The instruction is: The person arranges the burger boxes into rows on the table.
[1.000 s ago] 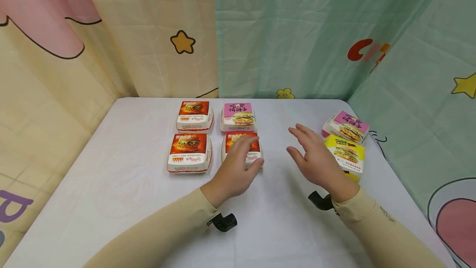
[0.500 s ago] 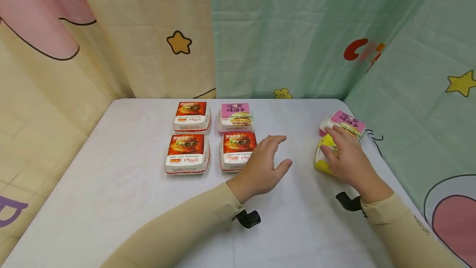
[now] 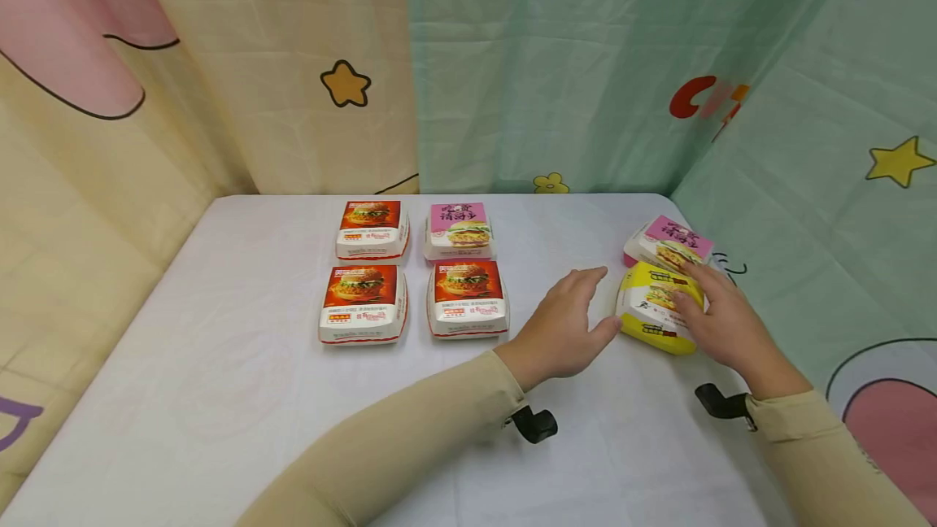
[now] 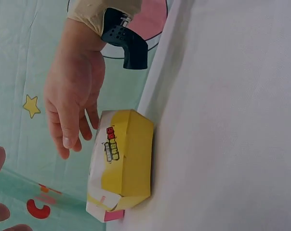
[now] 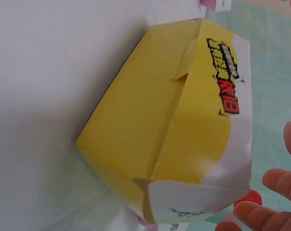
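Yellow burger box (image 3: 656,303) on desk (image 3: 183,364); pink-topped box (image 3: 668,241) just behind it. Left hand (image 3: 562,329) left of it, right hand (image 3: 730,330) over its right edge, both empty, fingers loosely extended, contact unclear; probably placed to flank it.

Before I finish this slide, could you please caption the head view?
Left hand and right hand near a yellow burger box, one of six on a white table.

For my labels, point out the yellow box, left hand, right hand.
Yellow box (image 3: 655,306): head view, on its lid.
Left hand (image 3: 560,329): head view, on its back.
Right hand (image 3: 729,327): head view, on its back.
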Available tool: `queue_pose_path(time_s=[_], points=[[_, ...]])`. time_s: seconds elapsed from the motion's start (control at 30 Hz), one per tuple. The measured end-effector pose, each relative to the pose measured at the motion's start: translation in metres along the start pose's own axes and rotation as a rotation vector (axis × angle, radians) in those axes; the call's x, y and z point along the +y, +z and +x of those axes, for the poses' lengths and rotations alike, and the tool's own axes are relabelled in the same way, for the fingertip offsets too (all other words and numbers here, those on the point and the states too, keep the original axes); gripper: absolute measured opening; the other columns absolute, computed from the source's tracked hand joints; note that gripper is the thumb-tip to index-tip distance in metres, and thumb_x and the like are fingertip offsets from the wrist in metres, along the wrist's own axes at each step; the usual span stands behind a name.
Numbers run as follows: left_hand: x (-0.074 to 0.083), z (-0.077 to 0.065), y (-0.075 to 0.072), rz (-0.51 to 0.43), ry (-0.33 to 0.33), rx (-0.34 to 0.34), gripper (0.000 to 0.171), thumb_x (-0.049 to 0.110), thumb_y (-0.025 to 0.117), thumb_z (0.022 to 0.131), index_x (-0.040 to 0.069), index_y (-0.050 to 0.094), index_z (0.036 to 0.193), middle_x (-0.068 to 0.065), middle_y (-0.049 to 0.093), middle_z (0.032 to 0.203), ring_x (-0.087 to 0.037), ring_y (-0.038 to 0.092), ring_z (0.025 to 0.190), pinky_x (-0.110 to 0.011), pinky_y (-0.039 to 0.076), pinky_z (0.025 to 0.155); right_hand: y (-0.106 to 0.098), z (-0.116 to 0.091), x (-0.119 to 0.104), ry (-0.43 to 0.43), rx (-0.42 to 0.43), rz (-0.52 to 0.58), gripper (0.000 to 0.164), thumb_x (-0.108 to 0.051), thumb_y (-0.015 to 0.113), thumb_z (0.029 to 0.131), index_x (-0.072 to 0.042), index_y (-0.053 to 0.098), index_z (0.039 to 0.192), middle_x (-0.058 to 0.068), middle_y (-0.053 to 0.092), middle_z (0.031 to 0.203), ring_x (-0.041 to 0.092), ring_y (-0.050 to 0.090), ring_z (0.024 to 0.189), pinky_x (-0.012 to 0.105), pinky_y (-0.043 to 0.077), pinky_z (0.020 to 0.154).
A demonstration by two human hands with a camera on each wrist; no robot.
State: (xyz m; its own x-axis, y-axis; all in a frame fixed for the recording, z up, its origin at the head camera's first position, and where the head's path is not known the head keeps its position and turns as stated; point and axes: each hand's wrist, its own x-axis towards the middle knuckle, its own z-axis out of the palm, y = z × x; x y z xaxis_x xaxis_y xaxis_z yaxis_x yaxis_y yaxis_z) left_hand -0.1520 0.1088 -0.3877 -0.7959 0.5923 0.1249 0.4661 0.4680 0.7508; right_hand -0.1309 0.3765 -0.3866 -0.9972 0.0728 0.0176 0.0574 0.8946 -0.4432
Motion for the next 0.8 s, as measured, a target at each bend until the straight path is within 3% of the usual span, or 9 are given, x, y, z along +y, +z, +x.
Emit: queue_pose_path(time_s=[0.2,0.43,0.67,0.8], points=[[0.005,0.012,0.017,-0.019,-0.014,-0.027,0.07,0.041,0.059,0.106,0.018,0.032,0.165,0.005,0.04,0.167,-0.014,0.04,0.153,-0.036,0.039,0.124,0.001,0.0,0.012,0.041,-0.031,0.038,0.07,-0.04,0.044,0.113,0.0,0.022,0.166,0.038,0.024,0.165,0.064,0.027,0.147,0.082,0.032,0.109],[0.009,0.025,0.032,-0.064,-0.104,-0.08,0.071,0.045,0.06,0.105,0.023,0.03,0.166,0.006,0.037,0.168,-0.015,0.043,0.151,-0.038,0.041,0.122,0.003,0.0,0.023,0.041,-0.08,0.048,0.072,-0.039,0.042,0.113,0.004,0.017,0.165,0.041,0.027,0.162,0.062,0.039,0.136,0.076,0.042,0.104],[0.0,0.037,0.043,-0.037,-0.145,-0.085,0.072,0.047,0.061,0.105,0.02,0.032,0.166,0.002,0.038,0.168,-0.015,0.043,0.151,-0.037,0.04,0.123,0.005,-0.001,0.027,0.089,-0.119,0.073,0.073,-0.039,0.043,0.113,-0.001,0.014,0.167,0.04,0.024,0.163,0.062,0.042,0.136,0.071,0.05,0.1],[-0.007,0.046,0.05,-0.067,-0.177,-0.072,0.071,0.046,0.061,0.104,0.019,0.035,0.164,0.001,0.042,0.166,-0.015,0.045,0.15,-0.037,0.04,0.123,0.003,-0.001,0.027,0.124,-0.142,0.076,0.078,-0.043,0.045,0.112,-0.002,0.01,0.168,0.042,0.024,0.162,0.061,0.043,0.136,0.07,0.051,0.1]])
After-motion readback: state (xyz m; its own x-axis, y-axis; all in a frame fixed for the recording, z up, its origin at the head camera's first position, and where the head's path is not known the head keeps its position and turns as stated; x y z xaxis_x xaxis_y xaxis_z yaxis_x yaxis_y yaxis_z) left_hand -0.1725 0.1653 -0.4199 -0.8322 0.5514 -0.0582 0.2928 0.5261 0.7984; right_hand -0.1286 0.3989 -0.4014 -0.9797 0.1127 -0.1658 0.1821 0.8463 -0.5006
